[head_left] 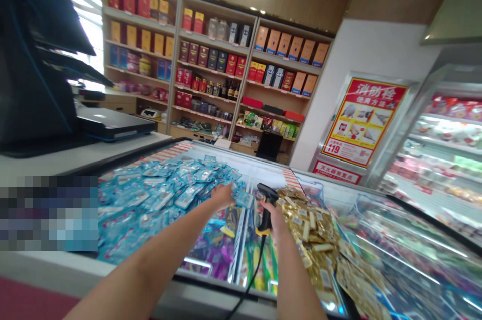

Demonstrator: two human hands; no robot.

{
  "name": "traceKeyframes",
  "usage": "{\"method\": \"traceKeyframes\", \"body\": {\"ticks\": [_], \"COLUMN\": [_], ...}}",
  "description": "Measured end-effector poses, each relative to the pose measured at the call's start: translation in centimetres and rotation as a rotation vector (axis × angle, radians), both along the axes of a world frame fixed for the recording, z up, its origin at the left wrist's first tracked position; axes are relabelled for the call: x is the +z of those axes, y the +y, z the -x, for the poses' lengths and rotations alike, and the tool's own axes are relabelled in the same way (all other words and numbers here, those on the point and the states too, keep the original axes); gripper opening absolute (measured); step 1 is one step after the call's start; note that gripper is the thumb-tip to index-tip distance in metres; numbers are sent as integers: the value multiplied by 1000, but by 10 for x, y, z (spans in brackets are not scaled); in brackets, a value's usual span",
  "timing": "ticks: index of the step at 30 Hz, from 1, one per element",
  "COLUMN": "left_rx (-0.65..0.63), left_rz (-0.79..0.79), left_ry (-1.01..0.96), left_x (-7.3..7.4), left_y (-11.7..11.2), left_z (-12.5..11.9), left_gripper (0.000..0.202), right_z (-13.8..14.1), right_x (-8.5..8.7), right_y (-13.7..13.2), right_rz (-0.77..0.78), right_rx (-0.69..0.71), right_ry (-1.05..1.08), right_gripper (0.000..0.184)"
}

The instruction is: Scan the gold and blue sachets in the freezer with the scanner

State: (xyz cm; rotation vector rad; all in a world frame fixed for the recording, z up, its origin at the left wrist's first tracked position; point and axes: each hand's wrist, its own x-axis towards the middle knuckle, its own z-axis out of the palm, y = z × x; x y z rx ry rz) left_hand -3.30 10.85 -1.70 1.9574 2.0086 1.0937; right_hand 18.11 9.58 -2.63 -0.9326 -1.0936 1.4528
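My right hand (274,214) is wrapped round the handle of a black and yellow barcode scanner (265,209), whose cable runs down toward me. To the left, my left hand (225,195) grips a light blue packet (244,198), held just in front of the scanner. A big heap of similar blue packets (165,184) spreads over the glass lid on the left. Gold packets (309,224) lie piled to the right of the scanner. The fingertips of my left hand are partly hidden.
A chest freezer's glass top (259,172) carries both heaps, with colourful goods visible beneath. On the left counter stand a dark checkout terminal (33,59) and a flat scale (113,122). Shelves of boxes (214,59) line the back wall, and a refrigerated display (440,154) stands right.
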Motion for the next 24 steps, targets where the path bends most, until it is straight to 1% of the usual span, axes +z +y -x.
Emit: {"method": "traceKeyframes", "body": {"ticks": [3,4,5,9,12,16,18,20,22,24], "left_rx": [59,62,59,56,45,-12,-26,-46,-103,-168], "left_rz": [32,22,10,-9,-52,-54,-64,-118,-168,-165], "left_ry": [35,54,78,180,171,111,133,186,245,257], "left_x": [5,5,4,-8,-15,-14,-12,-10,-9,-10], "left_y": [-4,-7,-10,-23,-26,-27,-30,-34,-39,-40], "left_z": [3,4,6,11,9,7,5,3,-2,-6], "left_gripper": [27,20,17,27,23,42,44,46,44,38], "right_z": [0,0,0,2,5,7,9,11,13,14], "right_x": [1,2,3,11,14,9,6,4,3,2], "right_y": [-3,-5,-7,-14,-18,-19,-19,-19,-19,-20], "right_rz": [4,7,9,15,51,24,13,10,-7,-32], "right_rx": [10,17,30,96,155,187,196,202,194,181], "right_ry": [-15,-15,-8,55,74,123,118,103,105,120], "right_gripper": [35,34,33,32,37,39,37,35,35,37]}}
